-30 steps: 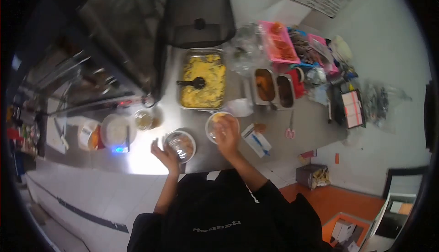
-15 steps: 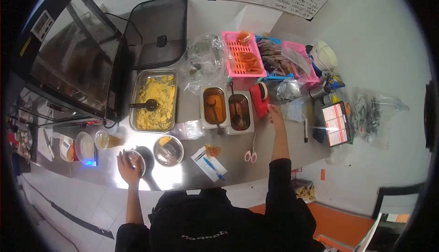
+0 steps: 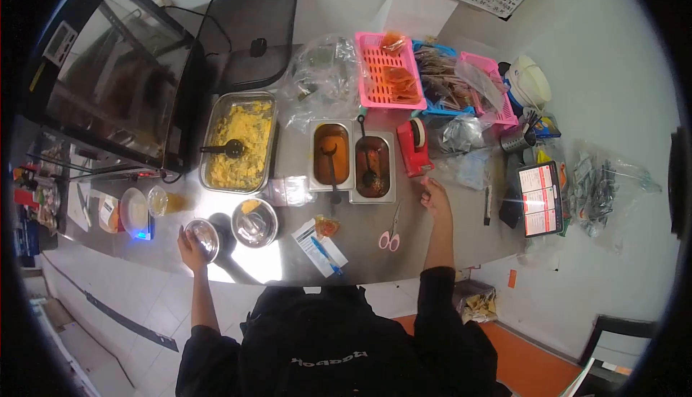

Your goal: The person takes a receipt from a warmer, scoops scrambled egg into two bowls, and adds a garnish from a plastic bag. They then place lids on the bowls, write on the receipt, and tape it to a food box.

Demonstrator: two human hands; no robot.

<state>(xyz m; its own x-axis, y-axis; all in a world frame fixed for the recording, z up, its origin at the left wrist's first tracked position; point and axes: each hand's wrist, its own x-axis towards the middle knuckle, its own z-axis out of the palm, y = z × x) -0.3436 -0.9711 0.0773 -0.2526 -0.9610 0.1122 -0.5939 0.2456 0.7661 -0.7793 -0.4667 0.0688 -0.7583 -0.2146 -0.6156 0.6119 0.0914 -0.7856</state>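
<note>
My left hand (image 3: 190, 251) grips the left rim of a small round metal bowl (image 3: 205, 238) near the counter's front edge; the bowl looks tilted. To its right stands another metal bowl (image 3: 254, 233) with a clear bag and a yellow piece inside. My right hand (image 3: 437, 199) is just below the red tape dispenser (image 3: 414, 153), its thumb and finger pinched together. Whatever is between those fingertips is too small to make out. Pink-handled scissors (image 3: 390, 239) lie left of this hand. A blue pen (image 3: 326, 254) rests on a paper slip (image 3: 308, 244) beside a small orange packet (image 3: 327, 226).
A tray of yellow food (image 3: 244, 168) with black tongs and two steel sauce pans (image 3: 331, 153) line the middle. Behind are pink (image 3: 369, 88) and blue baskets. A glass warmer (image 3: 119, 73) stands left, a tablet (image 3: 539, 199) right. A cup (image 3: 160, 201) is near the warmer.
My right hand has drawn away from the tape dispenser toward the front edge. My left hand has shifted from over the bowl to its left rim, and the bowl has tilted. The camera view has shifted.
</note>
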